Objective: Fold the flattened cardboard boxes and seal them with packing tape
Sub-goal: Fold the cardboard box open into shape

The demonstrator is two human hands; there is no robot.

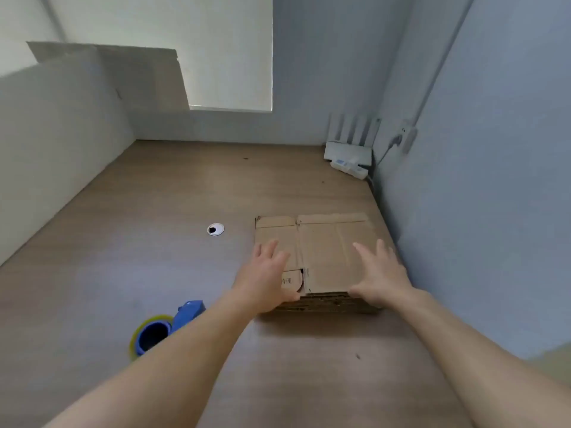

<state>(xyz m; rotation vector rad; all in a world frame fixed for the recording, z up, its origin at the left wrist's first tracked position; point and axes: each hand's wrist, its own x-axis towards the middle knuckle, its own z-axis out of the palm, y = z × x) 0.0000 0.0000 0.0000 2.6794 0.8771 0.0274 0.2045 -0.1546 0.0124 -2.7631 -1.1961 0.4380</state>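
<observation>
Forearms are extending over the table [123,242]. Left hand [265,273] and right hand [383,276] are lying spread, fingers straight, on the boxes [327,251], stacked flat by the wall. Cardboard is likely handling light and stiff; the near edge is looking best for lifting one.

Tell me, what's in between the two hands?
Flat brown cardboard: the top of the flattened box stack fills the gap between the left hand and the right hand, shown in the head view.
</observation>
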